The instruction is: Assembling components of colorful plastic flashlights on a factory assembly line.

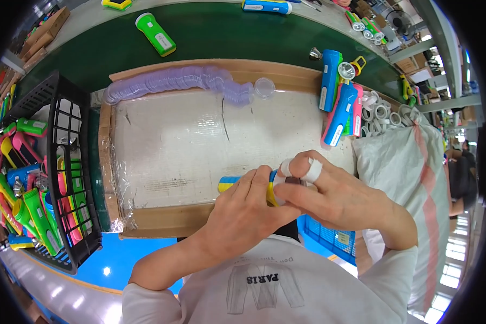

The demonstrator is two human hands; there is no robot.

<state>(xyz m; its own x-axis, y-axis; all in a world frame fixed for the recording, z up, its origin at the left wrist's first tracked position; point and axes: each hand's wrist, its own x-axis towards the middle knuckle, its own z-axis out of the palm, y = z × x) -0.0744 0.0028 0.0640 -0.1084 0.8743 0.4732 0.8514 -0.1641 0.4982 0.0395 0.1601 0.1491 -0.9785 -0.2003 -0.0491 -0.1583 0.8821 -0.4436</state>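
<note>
A blue and yellow flashlight [229,183] lies sideways in my left hand [243,204], whose fingers wrap round its body. My right hand [337,195] closes over the flashlight's head end, with white tape round its fingers. Between the hands a pale rim shows at that end; my fingers hide most of it. Both hands are above the near edge of a shallow cardboard tray [173,146]. Along the tray's far side runs a long row of clear plastic discs [167,82], with one loose disc [264,87] at its right end.
Several flashlights [340,113] are piled at the tray's far right, beside white rings [380,112] and a white woven sack [402,162]. A black crate [53,108] full of flashlights stands left. A green flashlight [155,35] lies beyond the tray. A blue basket [326,237] sits lower right.
</note>
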